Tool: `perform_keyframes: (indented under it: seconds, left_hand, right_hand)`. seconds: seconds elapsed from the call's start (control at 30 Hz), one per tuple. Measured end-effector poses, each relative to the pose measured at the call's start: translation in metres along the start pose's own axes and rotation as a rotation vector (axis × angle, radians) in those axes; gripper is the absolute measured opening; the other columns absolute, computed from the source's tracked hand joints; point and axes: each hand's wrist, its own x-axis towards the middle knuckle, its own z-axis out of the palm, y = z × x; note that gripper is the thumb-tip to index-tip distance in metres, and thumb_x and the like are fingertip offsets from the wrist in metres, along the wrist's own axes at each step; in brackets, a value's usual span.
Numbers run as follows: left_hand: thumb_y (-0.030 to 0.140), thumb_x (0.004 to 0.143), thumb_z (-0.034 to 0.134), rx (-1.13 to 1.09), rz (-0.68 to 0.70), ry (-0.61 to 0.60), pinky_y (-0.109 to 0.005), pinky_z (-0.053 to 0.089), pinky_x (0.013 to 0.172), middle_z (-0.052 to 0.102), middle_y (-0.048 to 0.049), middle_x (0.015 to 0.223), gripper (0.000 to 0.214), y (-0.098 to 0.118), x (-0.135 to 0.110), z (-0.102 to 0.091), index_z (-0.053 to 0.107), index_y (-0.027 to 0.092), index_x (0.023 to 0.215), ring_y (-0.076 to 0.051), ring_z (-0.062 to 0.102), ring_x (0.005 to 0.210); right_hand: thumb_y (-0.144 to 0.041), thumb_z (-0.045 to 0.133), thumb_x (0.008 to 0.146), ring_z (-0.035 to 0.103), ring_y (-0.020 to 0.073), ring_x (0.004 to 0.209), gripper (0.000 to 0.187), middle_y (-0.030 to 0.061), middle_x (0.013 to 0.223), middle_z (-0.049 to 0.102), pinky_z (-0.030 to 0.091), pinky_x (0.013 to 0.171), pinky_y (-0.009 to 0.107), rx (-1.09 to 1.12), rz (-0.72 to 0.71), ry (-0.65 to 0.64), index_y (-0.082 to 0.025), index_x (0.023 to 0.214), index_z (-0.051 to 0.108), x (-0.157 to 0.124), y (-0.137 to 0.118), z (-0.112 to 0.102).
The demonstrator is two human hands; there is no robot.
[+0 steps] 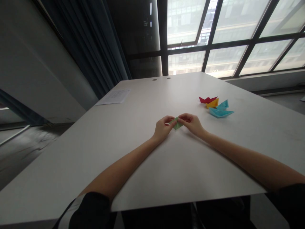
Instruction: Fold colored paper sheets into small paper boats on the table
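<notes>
A small piece of folded green paper is held between my two hands, just above or on the white table. My left hand pinches its left side, thumb on the near face. From the right, my right hand grips it with thumb and fingers near the top. The fingers cover much of the paper, and its lower point shows between the hands. Right of my right hand stand folded paper boats: a red boat, a yellow boat and light blue boats, close together.
The white table stretches away from me. Printed paper sheets lie near its left edge. Two round grommets sit at the far end. A dark blue curtain hangs at left, with large windows behind the table.
</notes>
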Motion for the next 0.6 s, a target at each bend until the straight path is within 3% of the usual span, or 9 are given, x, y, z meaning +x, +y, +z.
perform_keyframes:
  seconds: [0.27, 0.6]
  left_hand:
    - [0.037, 0.073, 0.063, -0.038, 0.001, 0.024, -0.026, 0.045, 0.067, 0.068, -0.0046, 0.079, 0.023, -0.001, 0.001, -0.001, 0.068, 0.017, 0.080, -0.016, 0.059, 0.073]
    - [0.034, 0.074, 0.061, 0.016, 0.013, 0.066, -0.024, 0.043, 0.063, 0.067, -0.0037, 0.077, 0.019, 0.002, 0.001, 0.000, 0.069, 0.018, 0.079, -0.015, 0.059, 0.073]
  right_hand:
    - [-0.042, 0.066, 0.069, 0.061, 0.0167, 0.068, 0.025, 0.0034, 0.073, 0.066, 0.048, 0.064, 0.030, -0.105, -0.053, 0.013, -0.018, 0.077, 0.064, -0.001, -0.004, 0.000]
    - [-0.033, 0.058, 0.075, 0.057, 0.0170, 0.073, 0.014, 0.0040, 0.079, 0.065, 0.044, 0.063, 0.030, -0.473, -0.221, 0.000, -0.021, 0.074, 0.066, -0.004, -0.017, -0.002]
